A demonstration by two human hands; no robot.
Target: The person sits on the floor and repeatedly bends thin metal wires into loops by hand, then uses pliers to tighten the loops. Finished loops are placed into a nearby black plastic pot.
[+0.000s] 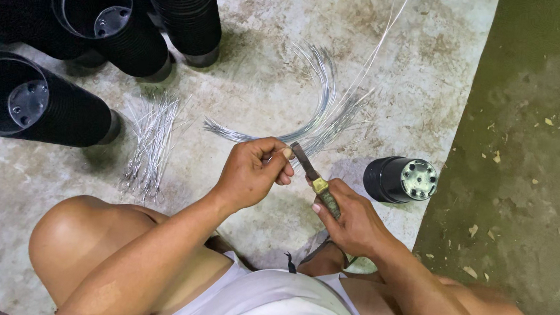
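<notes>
Pots [35,99], black plastic, stacked in long columns and lying on their sides at the upper left of the concrete floor [261,61]; two open mouths face the camera, drain holes visible inside. A third stack [185,7] stands just right of them at the top edge.

Right of the stacks, a small heap of short cut wire pieces [149,146] with looped ends, lying loose on the floor, apart from the pots.

Left hand [252,172] next: fingers curled in, thumb pressed against the forefinger, pinching something thin at the tip of the tool. Whether a wire sits in that pinch cannot be told; it is too fine to see there.

Behind the hands, a bundle of long silver wire [318,107] curves across the floor in an arc, ends fanning toward the top right. The left knuckles lie in front of its near end.

Tool [315,179]: a slim plier-like thing, dark jaws, yellow band, worn handles, tilted up to the left between the two hands. Right hand [352,221] wraps the handles, fingers closed tight round them, forefinger lying along the top.

Single pot [401,180] on its side just right of the right hand, base toward the camera, not touched.

Far right, darker greenish floor [536,166] with scattered chips.
</notes>
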